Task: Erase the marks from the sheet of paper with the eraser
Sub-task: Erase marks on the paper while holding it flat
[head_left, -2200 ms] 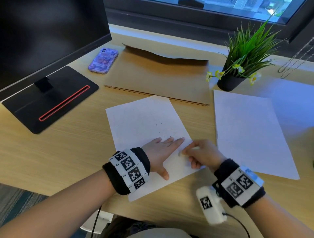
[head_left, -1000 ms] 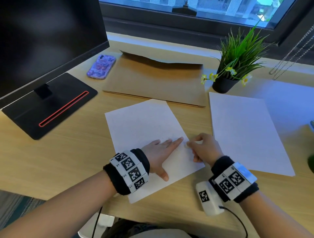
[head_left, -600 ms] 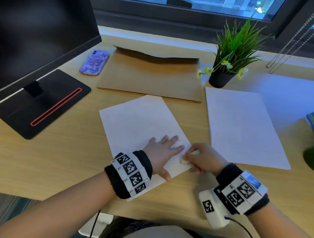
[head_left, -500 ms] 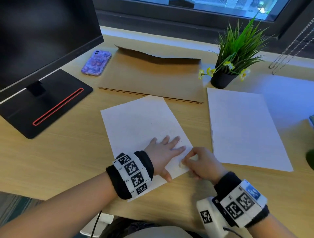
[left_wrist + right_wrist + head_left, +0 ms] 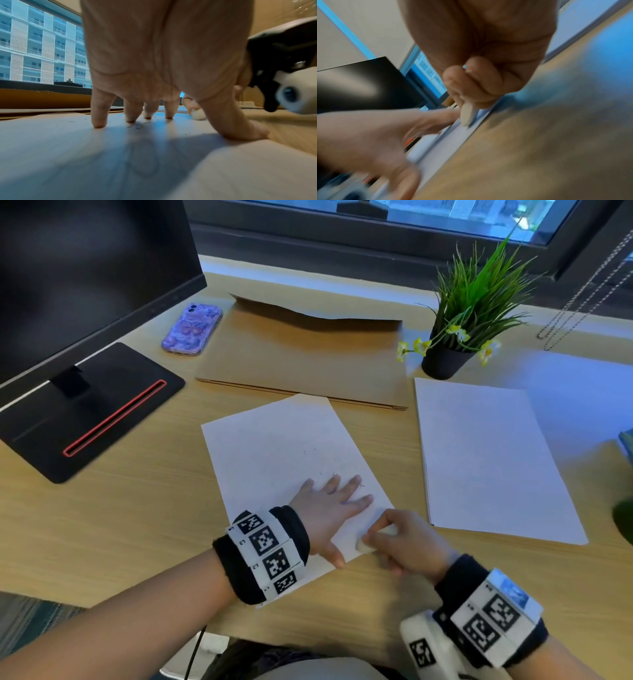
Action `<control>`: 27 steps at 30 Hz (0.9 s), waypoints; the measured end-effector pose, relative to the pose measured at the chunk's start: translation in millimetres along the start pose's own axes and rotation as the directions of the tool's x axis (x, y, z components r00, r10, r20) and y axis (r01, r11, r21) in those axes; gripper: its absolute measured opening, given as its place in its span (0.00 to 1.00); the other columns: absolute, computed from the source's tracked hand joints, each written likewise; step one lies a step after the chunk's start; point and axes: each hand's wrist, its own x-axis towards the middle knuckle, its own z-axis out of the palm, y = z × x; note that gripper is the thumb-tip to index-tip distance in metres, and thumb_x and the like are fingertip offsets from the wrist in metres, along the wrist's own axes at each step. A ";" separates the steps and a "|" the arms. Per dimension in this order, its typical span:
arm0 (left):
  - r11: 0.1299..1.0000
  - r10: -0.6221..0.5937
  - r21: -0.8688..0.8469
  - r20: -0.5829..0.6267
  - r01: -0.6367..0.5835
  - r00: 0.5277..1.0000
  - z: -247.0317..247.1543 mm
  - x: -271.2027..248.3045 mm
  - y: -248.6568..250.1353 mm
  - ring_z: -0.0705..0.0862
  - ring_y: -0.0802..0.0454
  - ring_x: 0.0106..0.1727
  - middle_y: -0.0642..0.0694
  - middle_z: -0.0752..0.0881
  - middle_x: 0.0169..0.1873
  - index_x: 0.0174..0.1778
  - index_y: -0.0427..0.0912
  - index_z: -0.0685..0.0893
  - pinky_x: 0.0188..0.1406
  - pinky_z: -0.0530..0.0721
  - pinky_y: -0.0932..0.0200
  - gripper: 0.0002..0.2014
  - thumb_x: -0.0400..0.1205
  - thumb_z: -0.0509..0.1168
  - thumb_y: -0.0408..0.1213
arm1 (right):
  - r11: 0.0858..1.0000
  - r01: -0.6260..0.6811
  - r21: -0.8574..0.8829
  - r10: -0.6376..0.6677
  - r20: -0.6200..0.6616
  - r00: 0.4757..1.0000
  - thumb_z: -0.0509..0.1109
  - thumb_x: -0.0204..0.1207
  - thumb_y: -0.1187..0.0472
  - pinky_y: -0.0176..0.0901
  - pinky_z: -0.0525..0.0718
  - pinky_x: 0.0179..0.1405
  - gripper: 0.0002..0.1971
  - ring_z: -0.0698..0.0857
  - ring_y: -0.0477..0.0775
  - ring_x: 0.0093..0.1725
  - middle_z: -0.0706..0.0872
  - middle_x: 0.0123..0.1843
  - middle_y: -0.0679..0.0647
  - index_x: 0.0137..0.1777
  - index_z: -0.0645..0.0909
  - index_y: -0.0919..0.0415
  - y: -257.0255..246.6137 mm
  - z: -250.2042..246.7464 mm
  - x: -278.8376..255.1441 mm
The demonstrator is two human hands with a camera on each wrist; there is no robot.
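Note:
A white sheet of paper (image 5: pixel 274 453) lies tilted on the wooden desk, with small dark crumbs and faint marks near its middle. My left hand (image 5: pixel 329 508) lies flat on the sheet's lower right part, fingers spread and straight; the left wrist view shows the fingertips (image 5: pixel 98 123) pressing the paper (image 5: pixel 68 155). My right hand (image 5: pixel 404 542) pinches a small white eraser (image 5: pixel 364 546) and holds it on the sheet's right edge, close to the left thumb. In the right wrist view the eraser (image 5: pixel 467 115) sticks out below the curled fingers onto the paper's edge.
A second white sheet (image 5: pixel 486 460) lies to the right. Behind are a brown envelope (image 5: pixel 301 361), a potted plant (image 5: pixel 452 350), a purple phone (image 5: pixel 191 330) and a monitor on a black base (image 5: pixel 85 405). Bare desk (image 5: pixel 120 525) spreads to the left.
My right hand has drawn the eraser back toward me along the sheet's right edge, from by the left fingertips to beside the thumb. The left hand's fingers have spread while staying on the paper.

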 end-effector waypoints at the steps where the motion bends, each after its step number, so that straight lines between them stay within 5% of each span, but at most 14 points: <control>1: 1.000 -0.001 -0.008 0.002 0.001 1.000 0.3 0.1 -0.1 0.39 0.43 0.83 0.49 0.32 0.82 0.82 0.54 0.38 0.77 0.51 0.34 0.55 0.72 0.72 0.56 | 0.999 -0.012 0.031 0.014 -0.064 0.998 0.70 0.77 0.62 0.32 0.70 0.14 0.05 0.73 0.42 0.12 0.79 0.20 0.50 0.41 0.77 0.59 0.2 -8.6 4.0; 4: 1.000 -0.004 -0.019 0.004 0.004 1.000 0.5 -0.3 0.1 0.39 0.43 0.83 0.49 0.32 0.82 0.82 0.55 0.38 0.78 0.51 0.34 0.54 0.72 0.72 0.56 | 0.997 -0.010 0.080 0.024 -0.184 0.983 0.71 0.77 0.61 0.32 0.70 0.14 0.06 0.73 0.42 0.12 0.79 0.24 0.53 0.42 0.78 0.61 -2.1 -18.8 8.6; 8: 1.000 0.006 -0.004 -0.007 -0.006 1.000 -0.7 -2.4 -0.3 0.39 0.43 0.83 0.49 0.33 0.82 0.83 0.54 0.38 0.78 0.52 0.35 0.54 0.73 0.72 0.56 | 0.997 0.056 -0.060 -0.054 0.045 0.998 0.69 0.78 0.61 0.31 0.71 0.17 0.06 0.72 0.39 0.13 0.77 0.19 0.46 0.41 0.76 0.56 -6.7 10.3 -6.9; 10: 1.000 0.006 0.001 -0.005 -0.006 1.000 -0.9 -2.8 -0.5 0.39 0.44 0.83 0.49 0.33 0.82 0.82 0.53 0.37 0.78 0.53 0.35 0.55 0.73 0.71 0.56 | 0.993 0.069 -0.098 -0.063 0.062 0.996 0.69 0.78 0.60 0.31 0.71 0.18 0.05 0.72 0.39 0.13 0.77 0.18 0.45 0.42 0.76 0.56 -8.1 7.1 -3.3; 15: 1.000 -0.016 -0.021 -0.015 0.016 1.000 -1.6 -4.3 0.5 0.39 0.46 0.83 0.50 0.33 0.82 0.82 0.46 0.36 0.79 0.53 0.37 0.57 0.72 0.72 0.56 | 0.998 0.043 -0.040 -0.051 -0.247 0.968 0.71 0.76 0.58 0.32 0.73 0.21 0.06 0.78 0.44 0.23 0.80 0.33 0.51 0.40 0.77 0.57 -10.4 -20.3 22.6; 21: 0.999 -0.026 -0.047 -0.029 0.025 0.999 -0.8 -5.1 0.4 0.39 0.47 0.83 0.52 0.34 0.82 0.82 0.45 0.36 0.79 0.52 0.38 0.57 0.72 0.72 0.56 | 0.997 0.045 -0.063 -0.043 0.032 0.999 0.70 0.77 0.61 0.31 0.70 0.15 0.07 0.73 0.40 0.14 0.78 0.24 0.50 0.39 0.77 0.56 -10.0 8.6 8.2; 27: 0.999 -0.027 -0.023 -0.034 0.026 0.999 0.7 -4.9 0.4 0.40 0.47 0.83 0.51 0.34 0.82 0.82 0.45 0.36 0.79 0.52 0.39 0.57 0.72 0.72 0.57 | 0.997 0.039 0.069 -0.018 -0.277 0.961 0.70 0.78 0.59 0.35 0.74 0.19 0.06 0.76 0.47 0.23 0.80 0.30 0.53 0.40 0.77 0.58 -18.3 -22.5 30.6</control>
